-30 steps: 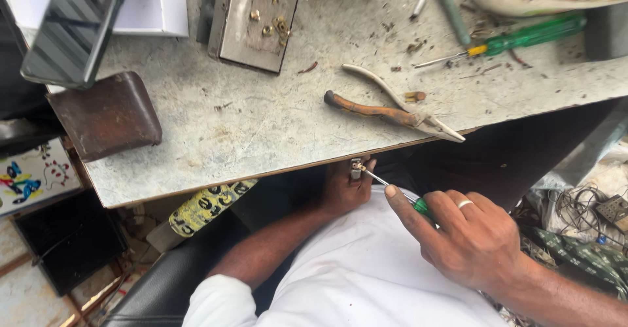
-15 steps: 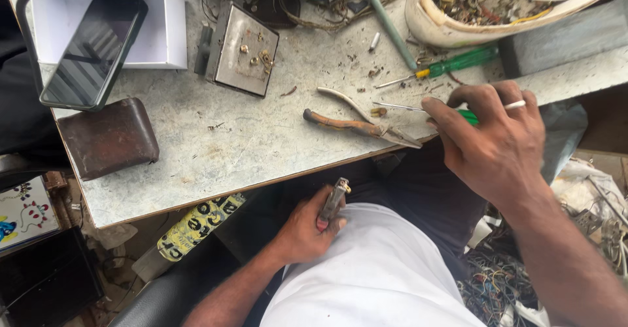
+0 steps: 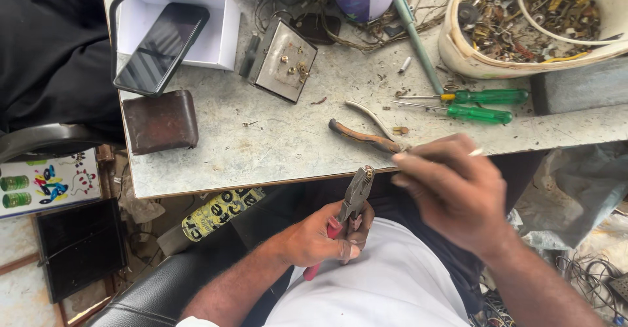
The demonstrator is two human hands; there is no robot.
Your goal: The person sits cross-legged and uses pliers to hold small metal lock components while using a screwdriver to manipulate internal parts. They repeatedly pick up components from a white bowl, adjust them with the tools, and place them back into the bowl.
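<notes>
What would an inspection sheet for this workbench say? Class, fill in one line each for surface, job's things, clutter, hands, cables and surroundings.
Surface: grey bench, scuffed, strewn with small bits.
Job's things: red-handled pliers in the left hand; orange-handled pliers lying on the bench by the right hand.
Clutter: two green screwdrivers, phone on a white box, brown wallet, switch plate, tub of scrap parts.
Hands: left grips pliers; right blurred, hovering at the bench edge.
Cables: thin wires tangled behind the switch plate.
Surroundings: black chair, loose wires on the floor.
</notes>
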